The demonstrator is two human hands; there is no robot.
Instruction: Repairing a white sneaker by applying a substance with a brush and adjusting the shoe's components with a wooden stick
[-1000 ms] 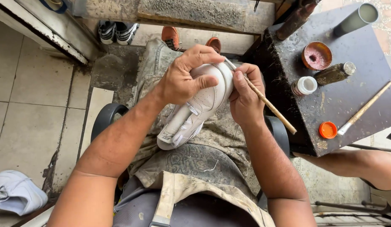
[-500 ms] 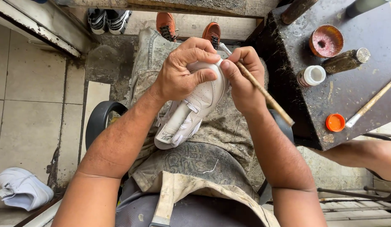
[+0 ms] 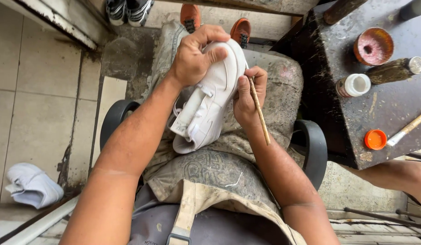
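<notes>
While both hands' grip clasps white shoe (image 3: 210, 104) and stick (image 3: 259, 111), jars (image 3: 353, 85) stand beside.

Head camera looks steeply down, close over the lap and floor.

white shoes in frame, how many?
2. One white shoe is on the lap, gripped by the left hand while the right hand works its edge with a stick. Another white shoe lies on the floor, lower left. More may be hidden.
</notes>
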